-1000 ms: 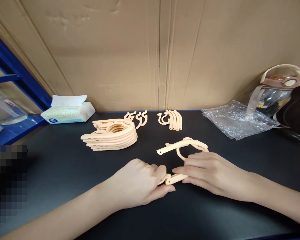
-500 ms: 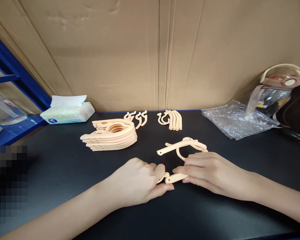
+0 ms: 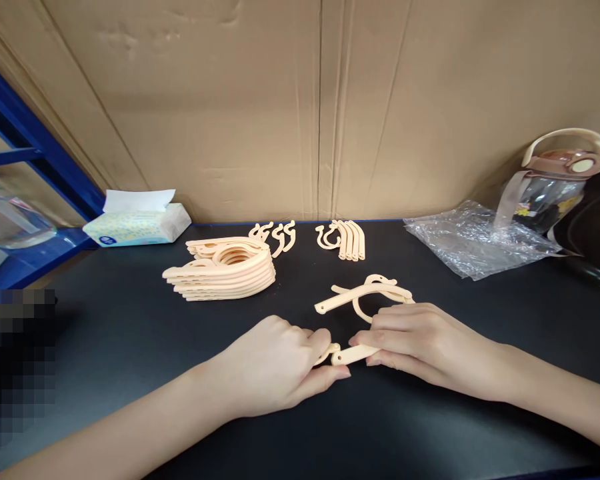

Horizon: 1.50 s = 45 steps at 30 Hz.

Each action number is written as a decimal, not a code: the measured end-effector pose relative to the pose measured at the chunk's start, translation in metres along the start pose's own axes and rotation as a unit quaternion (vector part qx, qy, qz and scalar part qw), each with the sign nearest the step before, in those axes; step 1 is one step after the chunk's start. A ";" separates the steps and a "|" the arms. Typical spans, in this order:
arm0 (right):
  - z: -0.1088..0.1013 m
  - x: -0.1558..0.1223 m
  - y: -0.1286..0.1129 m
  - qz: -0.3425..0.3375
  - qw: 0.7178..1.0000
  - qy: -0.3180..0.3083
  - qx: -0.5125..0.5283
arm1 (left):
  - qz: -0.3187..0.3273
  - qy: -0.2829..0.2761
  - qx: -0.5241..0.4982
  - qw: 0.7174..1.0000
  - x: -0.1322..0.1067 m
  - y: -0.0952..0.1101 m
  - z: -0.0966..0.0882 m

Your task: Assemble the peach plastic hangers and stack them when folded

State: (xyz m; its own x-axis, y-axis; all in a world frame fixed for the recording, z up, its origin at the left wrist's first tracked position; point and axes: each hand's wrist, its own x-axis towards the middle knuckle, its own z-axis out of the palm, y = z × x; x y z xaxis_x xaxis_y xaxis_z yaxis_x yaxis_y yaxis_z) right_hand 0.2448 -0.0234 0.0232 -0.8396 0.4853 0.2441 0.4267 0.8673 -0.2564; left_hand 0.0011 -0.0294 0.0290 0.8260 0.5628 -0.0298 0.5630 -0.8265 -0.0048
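Both of my hands rest on the black tabletop (image 3: pixel 130 347) near its front. My left hand (image 3: pixel 275 363) is closed, pinching a small peach plastic hook piece (image 3: pixel 331 349) between thumb and fingers. My right hand (image 3: pixel 420 343) is closed over one arm of a peach plastic hanger (image 3: pixel 363 297), whose other arm sticks out to the left above my fingers. The hook piece meets the end of the hanger arm between my two hands.
A stack of peach hangers (image 3: pixel 223 273) lies left of centre. Behind it are loose hook pieces (image 3: pixel 275 235) and a row of hook rods (image 3: pixel 345 241). A tissue pack (image 3: pixel 137 223), crumpled clear plastic bag (image 3: pixel 475 243), a water bottle (image 3: pixel 550 183) and a cardboard wall (image 3: pixel 300 107) surround them.
Almost nothing has moved. The free arm of the hanger has shifted slightly, and both hands keep the same grip.
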 end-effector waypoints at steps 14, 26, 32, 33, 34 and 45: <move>0.001 0.002 0.001 -0.035 0.999 0.000 -0.029 | 0.027 0.033 0.095 0.995 -0.001 0.002 0.005; -0.001 0.002 -0.001 0.003 0.999 -0.025 0.027 | 0.045 0.075 0.153 0.984 -0.004 0.003 0.004; -0.002 0.002 -0.001 0.004 0.999 -0.030 0.018 | 0.064 0.101 0.170 0.978 -0.004 0.002 0.005; -0.002 0.002 -0.001 0.004 0.999 -0.031 0.017 | 0.068 0.108 0.172 0.977 -0.004 0.002 0.005; -0.002 0.002 -0.001 0.004 0.999 -0.034 0.017 | 0.070 0.114 0.175 0.975 -0.004 0.002 0.006; -0.004 0.003 -0.002 0.048 0.994 -0.070 0.069 | 0.060 0.115 0.184 0.974 -0.002 0.000 0.006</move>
State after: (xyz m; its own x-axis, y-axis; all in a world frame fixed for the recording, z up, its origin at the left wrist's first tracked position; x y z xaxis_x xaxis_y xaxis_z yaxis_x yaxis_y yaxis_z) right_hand 0.2430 -0.0230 0.0277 -0.8395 0.5370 0.0829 0.4655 0.7895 -0.3999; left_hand -0.0009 -0.0309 0.0228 0.8938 0.4141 0.1720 0.4481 -0.8116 -0.3748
